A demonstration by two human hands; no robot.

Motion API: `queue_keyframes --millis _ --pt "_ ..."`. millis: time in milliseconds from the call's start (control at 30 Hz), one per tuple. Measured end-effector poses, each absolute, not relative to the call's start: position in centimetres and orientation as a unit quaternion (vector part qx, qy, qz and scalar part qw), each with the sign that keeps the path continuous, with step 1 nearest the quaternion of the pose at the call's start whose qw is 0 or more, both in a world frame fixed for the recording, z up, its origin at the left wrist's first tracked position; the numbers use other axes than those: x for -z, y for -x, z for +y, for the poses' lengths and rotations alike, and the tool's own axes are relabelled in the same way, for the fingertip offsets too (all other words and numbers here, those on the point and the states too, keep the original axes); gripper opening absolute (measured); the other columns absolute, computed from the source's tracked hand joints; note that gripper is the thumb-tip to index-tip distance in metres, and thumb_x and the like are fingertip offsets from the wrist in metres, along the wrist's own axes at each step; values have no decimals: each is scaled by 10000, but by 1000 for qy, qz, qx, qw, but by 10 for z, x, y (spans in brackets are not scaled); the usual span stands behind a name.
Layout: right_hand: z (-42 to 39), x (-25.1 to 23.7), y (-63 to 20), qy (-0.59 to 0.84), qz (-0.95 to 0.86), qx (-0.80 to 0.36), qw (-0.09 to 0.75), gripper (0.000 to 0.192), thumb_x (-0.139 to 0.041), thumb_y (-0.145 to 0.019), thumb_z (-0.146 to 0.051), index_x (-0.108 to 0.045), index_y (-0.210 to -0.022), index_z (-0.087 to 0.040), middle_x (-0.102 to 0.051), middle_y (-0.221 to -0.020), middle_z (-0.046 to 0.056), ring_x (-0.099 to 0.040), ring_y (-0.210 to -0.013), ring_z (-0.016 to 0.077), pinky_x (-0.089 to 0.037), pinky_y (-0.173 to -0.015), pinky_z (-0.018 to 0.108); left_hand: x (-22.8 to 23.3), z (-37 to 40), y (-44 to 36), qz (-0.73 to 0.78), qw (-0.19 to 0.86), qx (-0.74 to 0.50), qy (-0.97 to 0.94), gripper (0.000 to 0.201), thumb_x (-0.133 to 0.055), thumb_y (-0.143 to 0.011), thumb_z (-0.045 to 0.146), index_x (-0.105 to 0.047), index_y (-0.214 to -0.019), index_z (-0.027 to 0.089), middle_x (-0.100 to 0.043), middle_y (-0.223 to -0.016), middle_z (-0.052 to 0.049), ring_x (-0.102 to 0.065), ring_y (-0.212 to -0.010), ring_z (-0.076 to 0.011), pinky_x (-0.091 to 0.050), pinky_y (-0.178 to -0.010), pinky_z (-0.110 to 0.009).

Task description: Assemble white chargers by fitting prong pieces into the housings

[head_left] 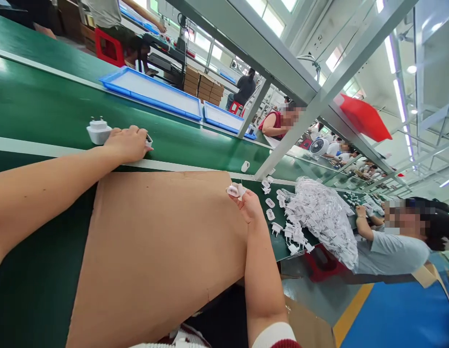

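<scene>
While gripped, glossy white plastic plug (234, 190)

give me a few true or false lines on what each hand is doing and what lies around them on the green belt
1. The left hand rests on the green belt beside a white charger. True.
2. The right hand is empty. False: its fingers hold a small white plug part.
3. A sheet of brown cardboard lies between the two arms. True.
4. The pile of white parts sits by the left hand. False: it lies past the right hand, in front of a seated co-worker.
5. The trays on the far side of the belt are red. False: they are blue with white insides.
</scene>
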State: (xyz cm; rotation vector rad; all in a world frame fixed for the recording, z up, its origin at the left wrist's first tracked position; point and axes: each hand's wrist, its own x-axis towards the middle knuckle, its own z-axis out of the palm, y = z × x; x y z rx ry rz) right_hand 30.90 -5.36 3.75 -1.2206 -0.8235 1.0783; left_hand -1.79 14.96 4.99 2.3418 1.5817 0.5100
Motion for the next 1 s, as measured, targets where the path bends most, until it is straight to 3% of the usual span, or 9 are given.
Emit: queue_keyframes --millis 100,167,300,400,500,633,800,1000 --pt "-54 -40 -306 502 -347 -488 624 491 -935 -588 -385 -733 -995 -198 -795 -983 51 -769 -950 211 -612 -945 394 -58 115 -7 506 78 -167 -843 688 -428 -989 609 -438 -1393 52 -484 -1441 -228 -513 -1224 -352 -386 -1018 -397" --pt "-53 -37 -304 496 -356 -488 624 578 -949 -540 -326 -715 -1058 -220 -796 -1016 32 -772 -963 205 -612 -947 387 -59 78 -32 447 120 -177 -868 669 -559 -912 661 -531 -1285 106 -582 -1324 -180 -596 -1085 -311 -432 -877 -340" --pt "-54 -28 -298 558 -389 -448 580 488 -928 -559 -350 -750 -981 -181 -805 -972 59 -771 -938 226 -606 -850 345 -43 17 -75 343 175 -189 -903 544 -651 -829 671 -563 -1045 180 -661 -1106 -127 -630 -979 -306 -431 -786 -354" --pt "-56 -26 -294 607 -433 -372 553 406 -879 -633 -370 -773 -975 -178 -810 -969 75 -769 -938 239 -598 -828 350 -28 -1 -88 372 213 -178 -886 519 -690 -771 690 -509 -885 217 -663 -945 -86 -631 -877 -294 -406 -709 -354" --pt "-56 -29 -288 613 -463 -295 569 349 -857 -658 -355 -774 -954 -188 -809 -999 69 -761 -958 230 -600 -909 372 -19 -1 -87 375 278 -194 -863 542 -709 -729 702 -529 -888 216 -651 -943 -72 -618 -815 -261 -410 -684 -341" --pt "-58 -31 -274 563 -496 -339 568 392 -850 -696 -335 -756 -1057 -215 -799 -1022 43 -757 -970 219 -610 -946 381 -14 5 -81 321 360 -225 -847 485 -671 -761 646 -614 -941 200 -638 -919 -54 -600 -789 -223 -432 -696 -319" --pt "-70 -32 -260 585 -617 -261 457 227 -701 -844 -241 -765 -1061 -261 -770 -1123 22 -720 -1036 202 -592 -968 373 -8 9 -84 331 389 -238 -826 475 -697 -726 656 -591 -801 199 -600 -792 -28 -566 -723 -201 -405 -638 -305" --pt "-74 -38 -262 612 -699 -118 352 355 -633 -800 -84 -778 -1054 -285 -753 -1033 23 -631 -1095 228 -564 -976 381 -4 10 -85 339 403 -247 -813 462 -723 -696 631 -577 -779 200 -587 -788 -17 -561 -708 -189 -408 -619 -300"
